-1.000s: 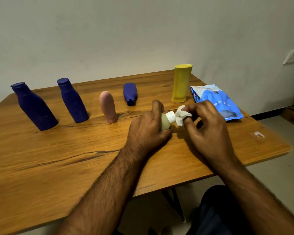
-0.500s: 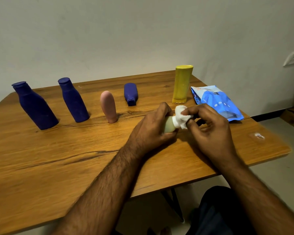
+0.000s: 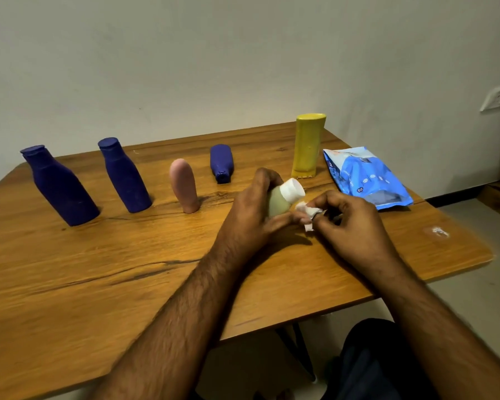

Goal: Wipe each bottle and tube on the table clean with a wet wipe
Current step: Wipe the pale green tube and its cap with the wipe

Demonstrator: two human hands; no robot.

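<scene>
The green tube is the one in play here: small, soft-looking, pale translucent green with a chunky white screw cap, tilted so the cap points up and to the right. It's up off the table, wrapped in the left hand, whose fingers curl around the body and hide most of it. Right below the cap sits the wipe, a crumpled white wad, thin and a bit ragged at the edges, pinched between the thumb and fingertips of the right hand. It's touching the left fingertips, just under the cap; can't tell if it actually touches the tube.

Behind the hands, in a loose row across the wood: a yellow bottle, tall, flat-sided and matte, standing cap-down; a small blue bottle lying on its side with the cap toward the camera; a pink tube, smooth and rounded on top like a thumb, standing on its cap. Further left are two dark blue bottles, the nearer one and the far-left one, both with sloped shoulders and flat caps, matte plastic, upright.

Off to the right lies the wipe pack, a glossy, crinkly blue pouch, flat on the table. The table itself is warm brown wood with dark grain cracks and a whitish smudge near its right edge.
</scene>
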